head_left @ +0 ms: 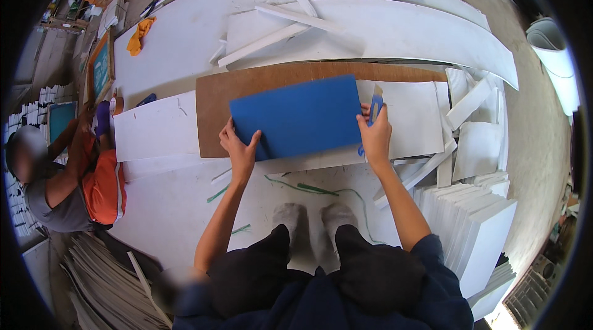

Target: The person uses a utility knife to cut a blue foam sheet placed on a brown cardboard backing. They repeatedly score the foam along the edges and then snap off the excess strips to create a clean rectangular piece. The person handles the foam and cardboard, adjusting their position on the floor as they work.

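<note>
A blue rectangular sheet [296, 117] lies on a white board [414, 114] that rests on a brown board [213, 107]. My left hand [238, 148] presses on the sheet's lower left corner, fingers spread over its edge. My right hand [375, 132] holds the sheet's right edge and also grips a small blue utility knife [375, 107] that points up along that edge.
Large white sheets [383, 27] and loose white strips [272, 36] cover the floor beyond. A stack of cut white boards [475, 219] stands to my right. Green string [309, 189] lies near my feet. Another person [68, 175] crouches at the left.
</note>
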